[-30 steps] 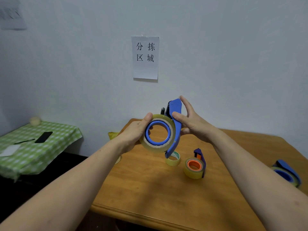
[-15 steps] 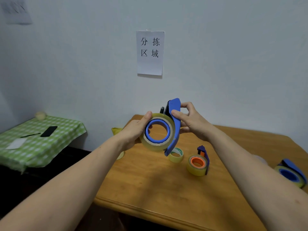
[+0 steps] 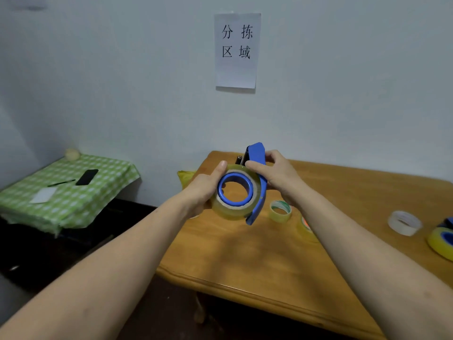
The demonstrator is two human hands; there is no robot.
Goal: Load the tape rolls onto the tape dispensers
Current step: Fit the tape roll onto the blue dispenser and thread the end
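above the table (image 3: 245, 256), the left hand (image 3: 201, 192) grips a clear tape roll (image 3: 230, 213) that looks seated on the blue dispenser (image 3: 257, 153), whose handle the right hand (image 3: 279, 177) pinches. a second loaded dispenser (image 3: 441, 241) lies at the table's right edge. a green-printed roll (image 3: 280, 211) and a white roll (image 3: 404, 222) are not yet loaded.

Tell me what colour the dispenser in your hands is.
Blue. The dispenser and the hub inside the tape roll are both blue; head view shows it.

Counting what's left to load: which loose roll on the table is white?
The white roll lying flat toward the right of the table; the yellowish roll left of it shows green print.
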